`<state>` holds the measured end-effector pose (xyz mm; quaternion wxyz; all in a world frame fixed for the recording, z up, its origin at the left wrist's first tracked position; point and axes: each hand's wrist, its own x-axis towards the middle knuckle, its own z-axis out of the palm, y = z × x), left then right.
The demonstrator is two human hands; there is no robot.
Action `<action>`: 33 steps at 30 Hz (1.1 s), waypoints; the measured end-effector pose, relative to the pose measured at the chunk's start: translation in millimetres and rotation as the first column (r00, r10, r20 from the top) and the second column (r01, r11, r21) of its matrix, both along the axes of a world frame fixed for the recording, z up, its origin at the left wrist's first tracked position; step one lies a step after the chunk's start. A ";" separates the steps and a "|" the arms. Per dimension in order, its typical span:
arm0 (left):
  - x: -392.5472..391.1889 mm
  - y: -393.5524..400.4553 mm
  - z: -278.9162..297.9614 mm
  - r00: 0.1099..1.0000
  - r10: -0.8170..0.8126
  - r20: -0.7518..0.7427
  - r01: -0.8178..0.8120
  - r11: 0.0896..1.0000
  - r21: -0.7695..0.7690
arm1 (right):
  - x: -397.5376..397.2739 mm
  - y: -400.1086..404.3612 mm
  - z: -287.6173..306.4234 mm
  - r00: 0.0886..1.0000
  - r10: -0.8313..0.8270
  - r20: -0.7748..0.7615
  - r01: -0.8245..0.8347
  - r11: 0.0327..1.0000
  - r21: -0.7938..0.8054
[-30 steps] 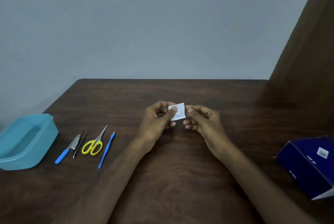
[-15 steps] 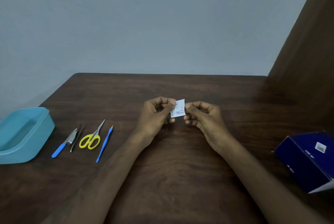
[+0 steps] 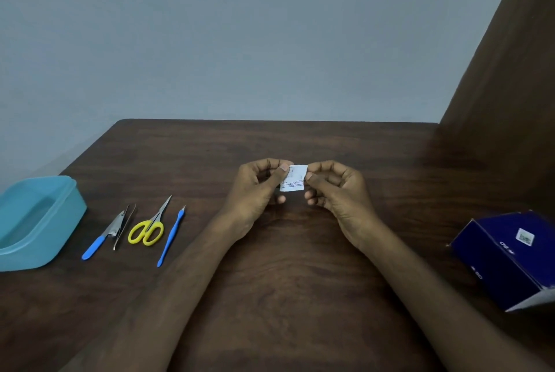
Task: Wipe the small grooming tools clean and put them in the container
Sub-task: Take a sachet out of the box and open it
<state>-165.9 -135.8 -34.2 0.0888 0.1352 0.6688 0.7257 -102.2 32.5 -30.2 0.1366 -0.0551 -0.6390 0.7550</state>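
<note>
A light, flimsy wipe sachet (image 3: 293, 178) is pinched at its top corners by the left hand (image 3: 259, 191) and right hand (image 3: 336, 191), above the worktop (image 3: 300, 266); tools (image 3: 135, 229) lie untouched.

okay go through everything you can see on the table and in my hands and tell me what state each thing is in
Sachet: pinched by both hands, not visibly torn.
Left hand: pinching it.
Right hand: pinching it.
Container: lidless, no tools inside.
Scissors: closed, lying flat.
Tweezers: lying flat.
Blue-handled clipper: lying flat.
Blue pick: lying flat.
Blue box: tipped over.
</note>
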 end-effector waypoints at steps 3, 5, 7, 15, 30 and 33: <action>2.6 0.6 1.1 1.000 -0.017 -0.010 0.017 1.000 -0.008 | 0.4 1.4 -2.7 0.994 -0.079 -0.081 0.090 0.984 0.154; 4.2 1.2 2.0 1.000 -0.017 -0.023 0.016 1.000 -0.022 | 1.4 3.1 -3.9 0.989 -0.096 -0.112 0.121 0.961 0.247; 4.8 1.8 0.4 0.997 0.026 -0.070 -0.029 0.999 -0.046 | 2.4 3.8 -4.5 0.989 -0.102 -0.111 0.129 0.953 0.273; 8.7 3.5 -0.6 0.904 0.178 -0.388 -0.264 0.947 -0.182 | 1.5 7.1 -7.2 0.985 -0.153 -0.085 0.174 0.902 0.395; 8.0 4.7 0.9 0.912 0.166 -0.374 -0.223 0.968 -0.114 | -2.1 8.4 -5.8 0.987 -0.158 -0.001 0.149 0.927 0.344; 8.8 4.2 0.9 0.920 0.147 -0.362 -0.186 0.980 -0.074 | -0.7 7.2 -1.1 0.991 -0.132 0.013 0.122 0.945 0.304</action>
